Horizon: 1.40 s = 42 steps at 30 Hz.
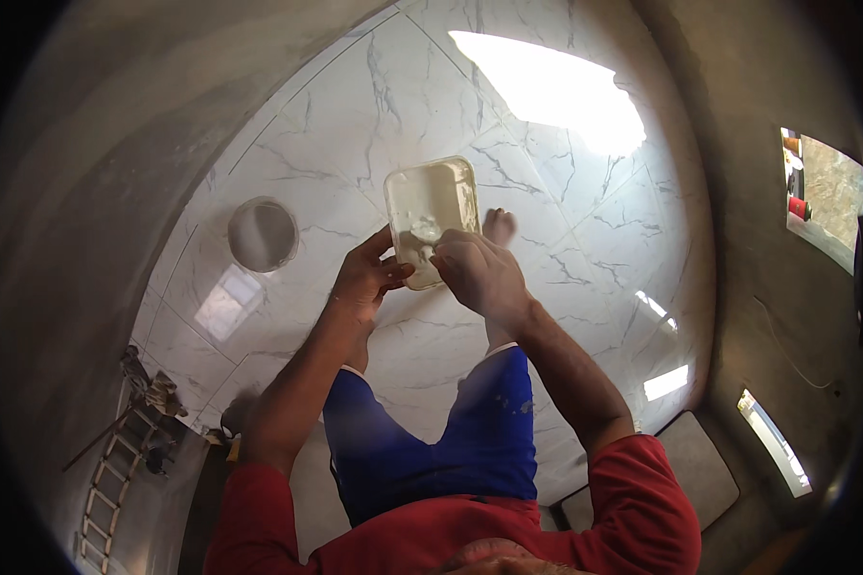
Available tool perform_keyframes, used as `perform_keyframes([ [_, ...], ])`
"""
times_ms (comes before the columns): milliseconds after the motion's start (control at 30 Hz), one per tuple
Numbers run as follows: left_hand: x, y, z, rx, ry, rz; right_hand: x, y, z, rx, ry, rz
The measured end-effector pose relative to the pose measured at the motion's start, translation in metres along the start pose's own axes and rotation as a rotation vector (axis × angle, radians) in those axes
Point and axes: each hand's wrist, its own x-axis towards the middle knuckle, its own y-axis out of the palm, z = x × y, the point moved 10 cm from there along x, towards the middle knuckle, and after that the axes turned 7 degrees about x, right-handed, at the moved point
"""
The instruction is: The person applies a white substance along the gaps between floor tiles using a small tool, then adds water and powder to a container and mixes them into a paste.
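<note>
Beyond the pale, translucent rectangular plastic tub (469, 192), a hand could pass over the white, grey-veined marble-tile floor (345, 144). At its near end, the left grip (374, 273) blocks one corner and the right grip (479, 268) reaches across the other. A bare foot (500, 226) obstructs the floor rightward. Leftward, room runs to the round grey bucket (291, 240), near the grey wall (115, 192).

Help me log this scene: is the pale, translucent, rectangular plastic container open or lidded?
Open: no lid covers the container; its rim surrounds a visible interior, with some whitish material inside.
</note>
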Motion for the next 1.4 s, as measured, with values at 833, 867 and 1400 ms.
perform_keyframes([
  [833, 0.185, 0.211, 0.007, -0.044, 0.042, -0.022, 0.026, -0.212, -0.195, -0.101, 0.03, 0.019],
  [867, 0.187, 0.211, 0.006, -0.045, 0.03, -0.02, 0.034, -0.216, -0.202, -0.102, 0.064, -0.01],
  [1400, 0.232, 0.18, -0.078, -0.138, -0.095, -0.12, 0.102, -0.183, -0.211, -0.153, -0.104, 0.197],
])
